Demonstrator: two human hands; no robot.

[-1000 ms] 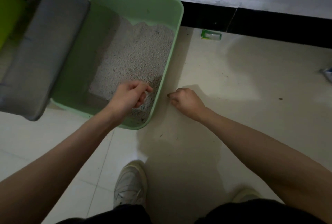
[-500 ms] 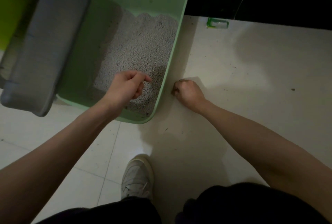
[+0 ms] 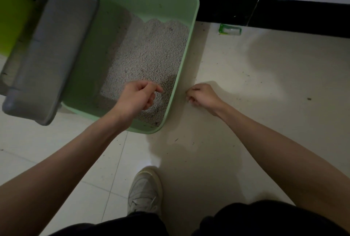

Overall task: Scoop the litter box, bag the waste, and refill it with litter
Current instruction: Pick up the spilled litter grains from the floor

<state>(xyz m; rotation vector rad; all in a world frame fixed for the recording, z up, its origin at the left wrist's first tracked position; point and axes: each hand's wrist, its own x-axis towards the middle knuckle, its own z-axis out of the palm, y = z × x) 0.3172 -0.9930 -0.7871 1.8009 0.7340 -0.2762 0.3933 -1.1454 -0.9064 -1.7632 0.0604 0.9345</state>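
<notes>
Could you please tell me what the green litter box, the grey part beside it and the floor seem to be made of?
The litter box looks like moulded plastic: smooth, matte pale green walls with rounded corners and a rolled rim. The grey part also seems plastic, dull and smooth, though the dim light leaves this open. The floor appears to be glazed cream tile, with grout lines and a soft sheen.
</notes>
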